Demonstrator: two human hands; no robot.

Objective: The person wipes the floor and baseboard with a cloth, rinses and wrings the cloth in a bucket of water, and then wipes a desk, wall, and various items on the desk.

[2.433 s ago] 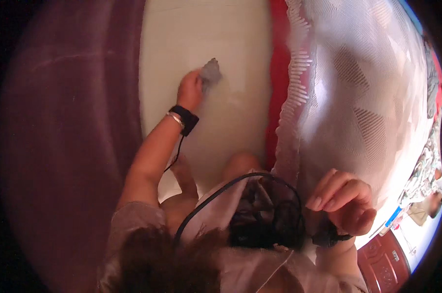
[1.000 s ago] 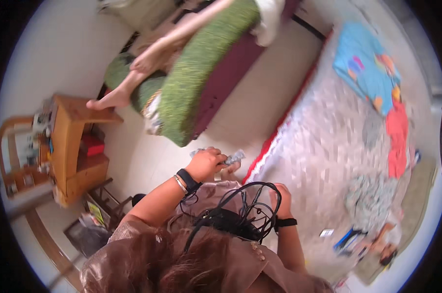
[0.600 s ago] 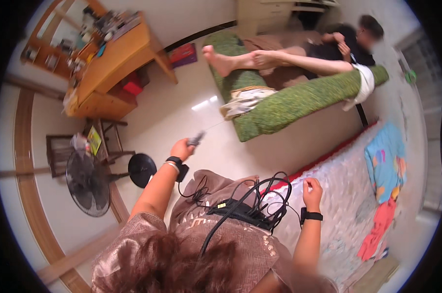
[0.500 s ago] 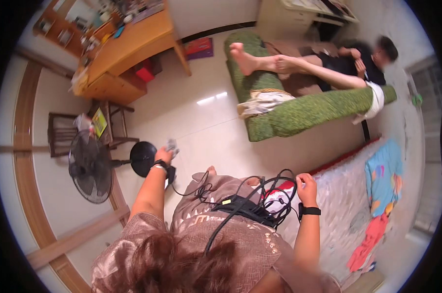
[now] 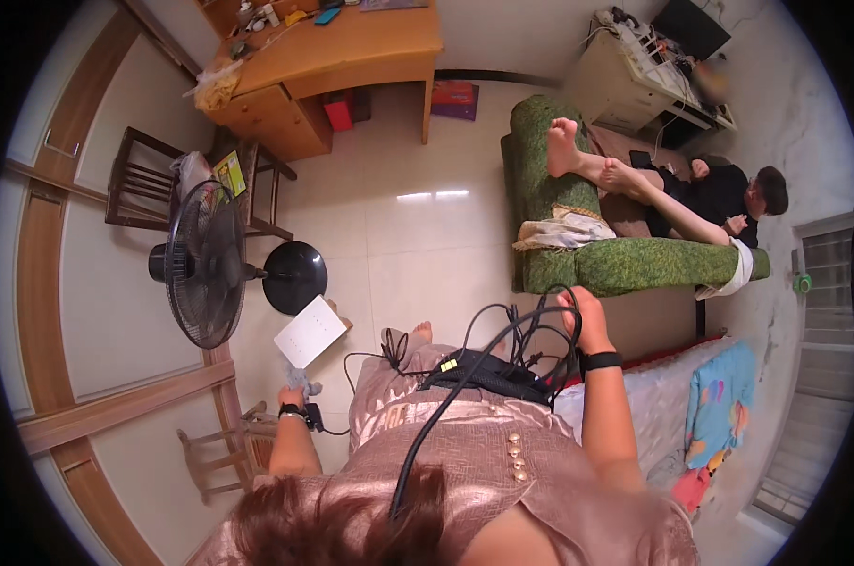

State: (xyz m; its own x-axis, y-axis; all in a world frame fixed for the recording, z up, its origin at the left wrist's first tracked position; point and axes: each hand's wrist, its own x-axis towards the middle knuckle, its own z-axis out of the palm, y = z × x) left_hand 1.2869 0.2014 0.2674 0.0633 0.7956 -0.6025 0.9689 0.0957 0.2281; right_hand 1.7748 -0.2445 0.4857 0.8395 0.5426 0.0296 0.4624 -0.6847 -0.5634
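My left hand (image 5: pixel 293 400) is low on the left, closed on a crumpled grey cloth (image 5: pixel 302 381). Just beyond the cloth lies a white box (image 5: pixel 311 332) with a brown side, beside the round black base of a standing fan (image 5: pixel 205 265). My right hand (image 5: pixel 587 319) is raised in front of me on the right, fingers curled. Loops of black cable (image 5: pixel 523 324) run right beside its fingers; whether they grip the cable is hidden. The cables lead to a black pouch (image 5: pixel 488 374) at my waist.
A wooden chair (image 5: pixel 144 179) holding bags stands behind the fan, and a small wooden stool (image 5: pixel 221 459) is near my left arm. Ahead is a wooden desk (image 5: pixel 351 52). A person in black (image 5: pixel 715 193) reclines on a green sofa (image 5: pixel 653 262). A bed (image 5: pixel 625 415) is at right.
My view has shifted left and down. My left hand with the grey cloth has drawn back from the fan base, uncovering the white box. My right hand has risen forward beside the cable loops.
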